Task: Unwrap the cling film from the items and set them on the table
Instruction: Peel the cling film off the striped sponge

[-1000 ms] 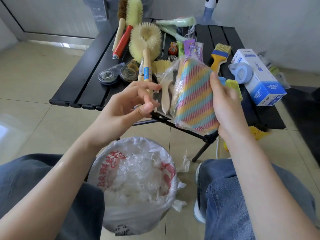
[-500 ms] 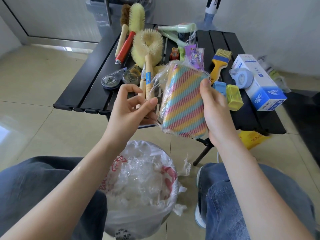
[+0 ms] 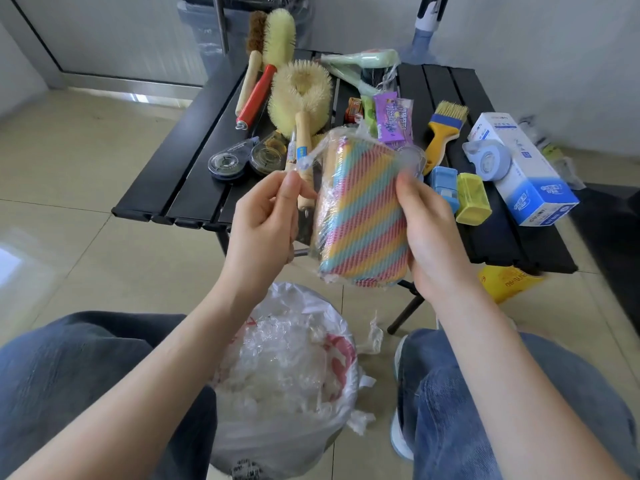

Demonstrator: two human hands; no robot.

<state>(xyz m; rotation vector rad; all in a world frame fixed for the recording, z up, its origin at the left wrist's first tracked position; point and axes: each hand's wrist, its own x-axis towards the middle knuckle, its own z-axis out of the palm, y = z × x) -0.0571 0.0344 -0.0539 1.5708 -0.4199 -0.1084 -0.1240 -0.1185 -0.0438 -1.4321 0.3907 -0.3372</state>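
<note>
Seated person's view over a black slatted table (image 3: 194,188). Right hand (image 3: 433,233) grips a rainbow-striped sponge (image 3: 363,213) w/ cling film (image 3: 332,147) around it, held in the air above the table's near edge. Left hand (image 3: 266,226) pinches a twisted film tail, pulled up & left — taut. Brushes, tape dispensers & a blue-white box (image 3: 519,168) lie on the table. Betw. the knees — a bin bag (image 3: 287,375) of crumpled film.

Left hand (image 3: 266,223) pinches with curled fingers; right hand (image 3: 433,233) grips, thumb forward, both forearms raised.
</note>
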